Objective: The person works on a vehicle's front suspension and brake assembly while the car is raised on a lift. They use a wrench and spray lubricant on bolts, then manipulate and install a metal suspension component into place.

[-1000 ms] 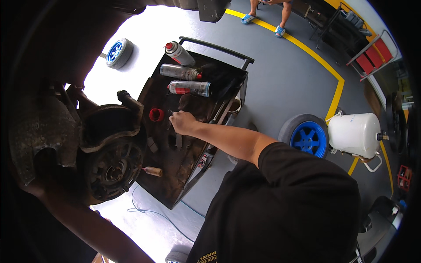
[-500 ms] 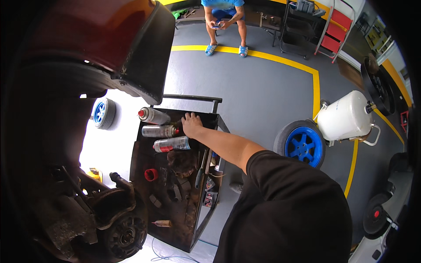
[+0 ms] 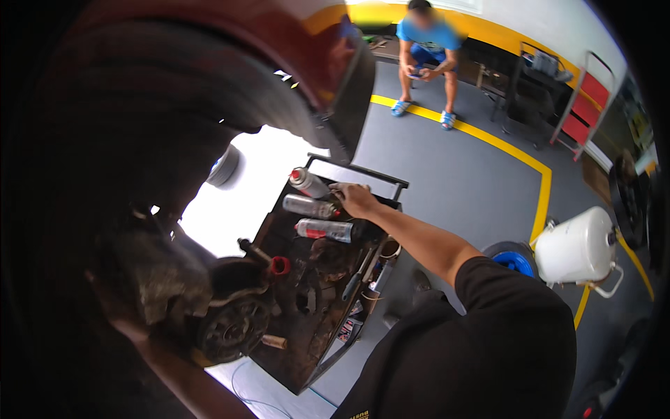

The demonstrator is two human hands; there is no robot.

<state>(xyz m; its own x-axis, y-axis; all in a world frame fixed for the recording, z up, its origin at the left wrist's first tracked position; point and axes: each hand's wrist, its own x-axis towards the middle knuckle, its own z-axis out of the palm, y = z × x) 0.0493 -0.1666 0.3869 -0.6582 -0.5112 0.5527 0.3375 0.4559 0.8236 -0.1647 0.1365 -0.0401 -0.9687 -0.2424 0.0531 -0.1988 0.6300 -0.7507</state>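
I have the right hand palm down above the far end of the cart, just beside the row of cylindrical metal cans: the silver, red-topped one, the grey one and the red-and-white one. The left hand is low in the shadow, next to the rough, pitted metal bracket and near the round, slotted hub. With the blur and the dark, I can't tell whether either hand's fingers are clenched, loose or around something. The cart's top is sheet metal, brown and grimy; on it I see a hollow red plastic cup, a crumpled dark lump and a stubby tan bottle. Out on the smooth grey floor stand a rounded white tank and, beside it, a blue-spoked wheel.
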